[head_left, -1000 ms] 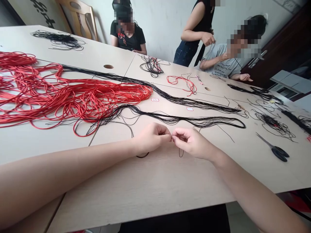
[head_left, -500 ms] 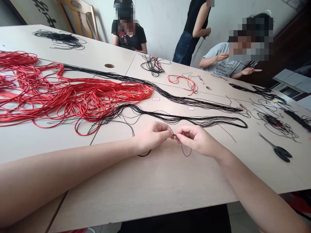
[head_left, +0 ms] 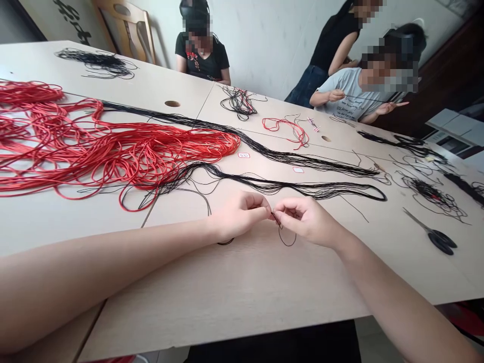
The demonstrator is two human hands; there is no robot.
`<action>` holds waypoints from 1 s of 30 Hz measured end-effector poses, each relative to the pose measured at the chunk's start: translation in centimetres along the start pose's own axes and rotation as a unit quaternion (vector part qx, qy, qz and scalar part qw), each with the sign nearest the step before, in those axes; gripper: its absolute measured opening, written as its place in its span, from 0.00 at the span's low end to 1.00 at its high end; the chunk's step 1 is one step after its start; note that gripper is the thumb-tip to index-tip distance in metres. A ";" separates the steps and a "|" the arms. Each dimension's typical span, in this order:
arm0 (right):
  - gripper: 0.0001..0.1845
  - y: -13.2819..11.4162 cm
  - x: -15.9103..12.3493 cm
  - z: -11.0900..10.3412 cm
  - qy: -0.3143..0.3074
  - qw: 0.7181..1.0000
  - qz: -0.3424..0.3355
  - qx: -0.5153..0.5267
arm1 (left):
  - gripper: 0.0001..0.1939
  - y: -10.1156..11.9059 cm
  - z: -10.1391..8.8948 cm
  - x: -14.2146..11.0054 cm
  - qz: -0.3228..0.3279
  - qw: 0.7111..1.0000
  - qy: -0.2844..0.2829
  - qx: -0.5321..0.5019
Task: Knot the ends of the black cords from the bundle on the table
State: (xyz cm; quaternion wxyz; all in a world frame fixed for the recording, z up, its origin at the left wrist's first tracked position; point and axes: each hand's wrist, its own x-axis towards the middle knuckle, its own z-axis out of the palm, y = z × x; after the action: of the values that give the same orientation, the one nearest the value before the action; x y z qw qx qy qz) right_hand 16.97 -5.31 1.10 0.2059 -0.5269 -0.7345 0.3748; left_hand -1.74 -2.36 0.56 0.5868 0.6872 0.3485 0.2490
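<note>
Over the near part of the table, my left hand and my right hand meet fingertip to fingertip. Both pinch a thin black cord, which hangs in a small loop below my right fingers. More of the cord shows under my left wrist; the bit between the fingertips is mostly hidden. Just beyond my hands lies a long bundle of black cords, its looped end towards the right. A large heap of red cord spreads out to the left.
Black-handled scissors lie at the right. A second black cord bundle runs across the table, with a black tangle at the right. Small paper labels lie between the bundles. Across the table are several people, one stretching a dark cord.
My hands stay together, and the cord's loop under my right fingers has shifted slightly. Across the table, the standing person has leaned to the right.
</note>
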 end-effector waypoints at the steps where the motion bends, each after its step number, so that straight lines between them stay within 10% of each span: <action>1: 0.10 0.0 -0.1 0.0 -0.001 1.000 -0.001 -0.004 | 0.08 -0.1 0.0 0.0 0.009 1.000 -0.003 0.015; 17: 0.10 -0.6 0.3 2.3 0.116 0.970 -0.187 -0.104 | 0.08 -0.5 0.2 -0.1 0.019 0.993 0.004 0.113; 30: 0.11 -0.4 0.3 2.4 0.112 0.970 -0.188 -0.108 | 0.07 -0.4 0.1 0.1 0.020 0.993 0.034 0.109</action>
State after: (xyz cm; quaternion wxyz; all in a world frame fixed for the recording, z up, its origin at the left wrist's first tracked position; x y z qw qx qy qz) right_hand 14.94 -5.90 -0.19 0.2952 -0.4366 -0.8292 0.1863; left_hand -1.71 -2.32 0.11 0.4914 0.7448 0.3793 0.2447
